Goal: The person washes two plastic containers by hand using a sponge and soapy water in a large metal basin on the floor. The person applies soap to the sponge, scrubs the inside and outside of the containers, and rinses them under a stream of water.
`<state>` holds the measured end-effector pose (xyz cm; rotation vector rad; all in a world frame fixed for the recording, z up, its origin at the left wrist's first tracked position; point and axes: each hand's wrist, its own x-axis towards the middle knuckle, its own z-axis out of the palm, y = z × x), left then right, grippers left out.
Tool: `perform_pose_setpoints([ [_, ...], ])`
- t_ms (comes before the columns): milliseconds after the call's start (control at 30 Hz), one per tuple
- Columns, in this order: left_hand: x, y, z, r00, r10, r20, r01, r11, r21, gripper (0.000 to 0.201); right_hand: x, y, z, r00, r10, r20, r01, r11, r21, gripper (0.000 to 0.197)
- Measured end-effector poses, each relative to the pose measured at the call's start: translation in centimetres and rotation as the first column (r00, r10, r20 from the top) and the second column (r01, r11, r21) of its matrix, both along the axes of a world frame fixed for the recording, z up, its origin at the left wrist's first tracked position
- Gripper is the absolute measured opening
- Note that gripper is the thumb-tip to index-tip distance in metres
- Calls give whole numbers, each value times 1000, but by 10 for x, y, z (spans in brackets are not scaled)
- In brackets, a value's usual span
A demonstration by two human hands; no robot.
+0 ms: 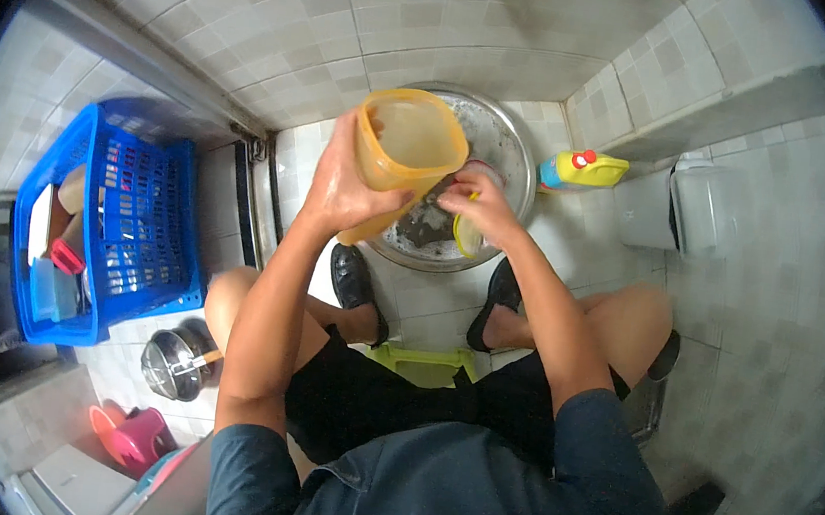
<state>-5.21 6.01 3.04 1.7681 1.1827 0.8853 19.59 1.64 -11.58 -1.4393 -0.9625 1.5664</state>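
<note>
1. Keep the tall orange container above the left side of the metal basin, where it is held tilted with its mouth up, so that drips land inside.
2. The left hand has its fingers spread wide and closed on the container, thumb across the near wall; that broad hold should be firm without squeezing the wall, since wet plastic may slip.
3. The right hand has its fingers curled closed on a yellow-rimmed piece, mostly hidden; a secure pinch would serve best.
4. The work looks like washing, so the person would do well to turn the container steadily, covering corners and rim.
5. Both elbows are best kept low and steady.
</note>
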Motion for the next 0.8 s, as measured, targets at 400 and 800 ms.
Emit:
perform_pose_setpoints([
  [400,11,26,-7,974,168,-153,-94,912,399,75,1,6,-166,504,-42,863,78,997,4,40],
  [800,-1,28,-32,894,133,-427,74,898,433,85,9,-2,-190,882,51,469,200,859,-471,37],
])
